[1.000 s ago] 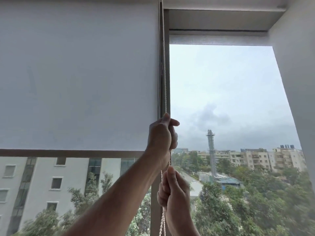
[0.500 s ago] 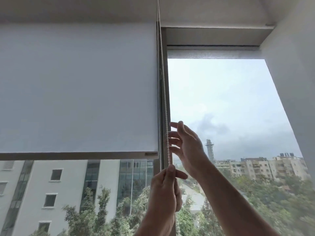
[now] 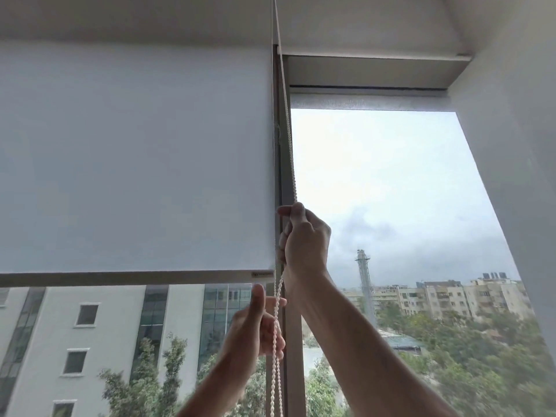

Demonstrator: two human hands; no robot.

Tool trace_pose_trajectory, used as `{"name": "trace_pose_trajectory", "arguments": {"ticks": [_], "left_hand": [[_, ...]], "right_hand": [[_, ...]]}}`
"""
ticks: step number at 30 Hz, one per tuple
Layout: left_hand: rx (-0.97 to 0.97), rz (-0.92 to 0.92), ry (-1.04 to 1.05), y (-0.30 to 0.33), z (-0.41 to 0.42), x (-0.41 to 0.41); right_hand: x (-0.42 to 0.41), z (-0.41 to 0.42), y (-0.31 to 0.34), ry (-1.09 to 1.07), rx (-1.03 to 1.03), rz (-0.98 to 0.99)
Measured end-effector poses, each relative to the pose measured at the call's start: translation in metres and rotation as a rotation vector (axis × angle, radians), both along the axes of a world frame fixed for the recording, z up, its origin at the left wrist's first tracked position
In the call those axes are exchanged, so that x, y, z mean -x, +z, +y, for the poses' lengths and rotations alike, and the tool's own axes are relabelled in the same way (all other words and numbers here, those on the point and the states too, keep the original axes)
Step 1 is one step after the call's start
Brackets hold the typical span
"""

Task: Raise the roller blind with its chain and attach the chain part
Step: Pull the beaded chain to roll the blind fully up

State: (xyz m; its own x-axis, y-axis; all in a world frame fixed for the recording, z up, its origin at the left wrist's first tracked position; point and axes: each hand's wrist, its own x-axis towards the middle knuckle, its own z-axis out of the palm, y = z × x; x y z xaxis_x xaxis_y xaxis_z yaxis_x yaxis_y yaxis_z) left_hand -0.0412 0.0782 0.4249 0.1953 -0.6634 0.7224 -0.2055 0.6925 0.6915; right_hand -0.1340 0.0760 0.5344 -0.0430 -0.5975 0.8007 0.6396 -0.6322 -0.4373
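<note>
A white roller blind [image 3: 135, 161] covers the upper left pane, and its bottom bar [image 3: 120, 278] hangs about two thirds of the way down. The white bead chain [image 3: 289, 152] drops along the window's centre post [image 3: 293, 371]. My right hand [image 3: 304, 239] is raised beside the blind's lower right corner, with its fingers closed around the chain. My left hand [image 3: 255, 326] is lower, just under the bottom bar. Its thumb points up and stands apart from the fingers, and the chain's two strands run loosely past those fingers.
The right pane's blind [image 3: 370, 101] is rolled nearly to the top, showing sky, buildings and trees. A white wall [image 3: 511, 145] closes the right side. The ceiling recess [image 3: 373, 72] lies above.
My right hand, spread open beside the chain half a second ago, has closed on it. My left hand has slid down and loosened its pinch. The view has tilted upward.
</note>
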Motion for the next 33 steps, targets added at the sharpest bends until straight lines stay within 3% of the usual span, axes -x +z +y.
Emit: {"name": "trace_pose_trajectory", "arguments": {"ticks": [3, 9, 17, 21, 25, 28, 33], "left_hand": [[-0.013, 0.053, 0.071, 0.026, -0.001, -0.016], [0.130, -0.072, 0.107, 0.088, 0.018, 0.004], [0.037, 0.120, -0.106, 0.135, 0.027, 0.054], [0.206, 0.172, 0.135, 0.128, 0.009, 0.061], [0.359, 0.017, 0.425, 0.122, 0.010, 0.065], [0.355, -0.029, 0.445, 0.100, 0.010, 0.068], [0.368, -0.071, 0.439, 0.061, 0.006, 0.058]], "right_hand": [[-0.002, -0.003, -0.012, -0.077, 0.047, -0.001], [-0.006, -0.010, -0.060, -0.137, 0.125, 0.072], [-0.012, -0.027, -0.120, -0.254, 0.102, 0.122], [-0.003, -0.035, -0.116, -0.092, 0.103, 0.197], [0.014, -0.040, -0.099, 0.092, 0.028, 0.400], [0.028, -0.052, -0.071, 0.129, -0.050, 0.434], [0.041, -0.042, -0.003, 0.146, -0.106, 0.276]]}}
